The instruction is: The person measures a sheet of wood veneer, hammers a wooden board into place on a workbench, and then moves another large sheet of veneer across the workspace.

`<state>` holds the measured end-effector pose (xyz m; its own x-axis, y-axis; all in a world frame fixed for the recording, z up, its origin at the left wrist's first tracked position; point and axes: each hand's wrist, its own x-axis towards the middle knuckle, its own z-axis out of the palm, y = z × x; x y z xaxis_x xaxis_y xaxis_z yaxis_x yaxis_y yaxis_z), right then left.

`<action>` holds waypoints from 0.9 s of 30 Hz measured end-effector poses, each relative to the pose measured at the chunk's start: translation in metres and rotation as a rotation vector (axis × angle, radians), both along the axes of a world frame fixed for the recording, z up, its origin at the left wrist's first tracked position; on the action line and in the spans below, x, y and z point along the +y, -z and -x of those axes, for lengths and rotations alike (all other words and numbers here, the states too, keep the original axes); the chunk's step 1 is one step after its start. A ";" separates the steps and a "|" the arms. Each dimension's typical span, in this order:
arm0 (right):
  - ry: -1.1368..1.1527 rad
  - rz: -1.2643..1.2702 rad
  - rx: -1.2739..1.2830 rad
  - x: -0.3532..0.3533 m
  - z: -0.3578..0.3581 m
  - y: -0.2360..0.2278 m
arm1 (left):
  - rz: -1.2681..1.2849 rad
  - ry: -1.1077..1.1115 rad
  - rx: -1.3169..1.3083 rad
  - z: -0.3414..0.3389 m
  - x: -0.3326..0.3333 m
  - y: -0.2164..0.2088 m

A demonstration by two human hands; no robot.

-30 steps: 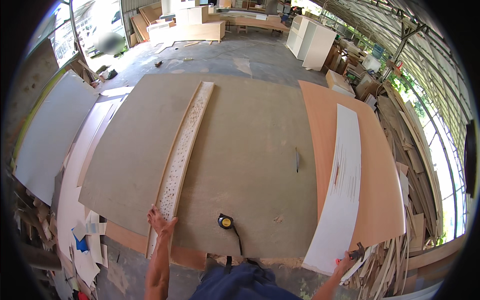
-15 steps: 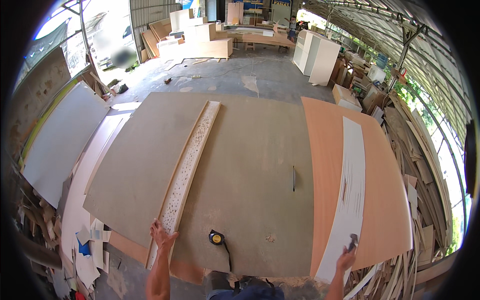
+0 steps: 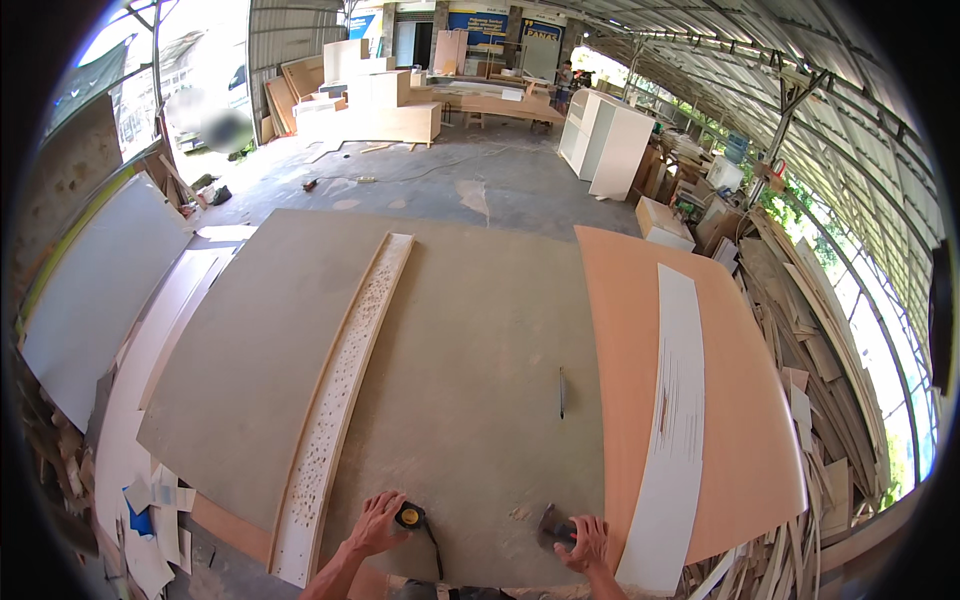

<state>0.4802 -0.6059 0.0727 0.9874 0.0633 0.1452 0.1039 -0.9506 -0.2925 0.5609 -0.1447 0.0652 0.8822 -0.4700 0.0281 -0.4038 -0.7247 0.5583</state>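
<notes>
By the near edge of the tabletop [image 3: 470, 400], a hammer [image 3: 549, 525] is gripped by the right hand [image 3: 591, 546]. The tape measure [image 3: 410, 516] is flanked on its left by the left hand [image 3: 376, 526], fingers spread; whether it is touched cannot be told.

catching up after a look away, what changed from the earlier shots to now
The left hand let go of the speckled board and moved right, to the tape measure. The right hand brought the hammer left, past the white strip. Board, strip and tape measure stayed put.
</notes>
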 end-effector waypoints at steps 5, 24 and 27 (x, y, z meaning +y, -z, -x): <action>-0.068 -0.272 -0.094 0.029 -0.032 -0.026 | 0.088 0.006 0.136 -0.021 -0.018 -0.010; -0.257 -0.600 0.170 0.116 -0.148 -0.030 | 1.026 -0.107 0.832 -0.105 -0.144 -0.007; -0.220 -0.409 0.010 0.081 -0.163 -0.013 | 0.855 -0.029 0.755 -0.134 -0.136 0.005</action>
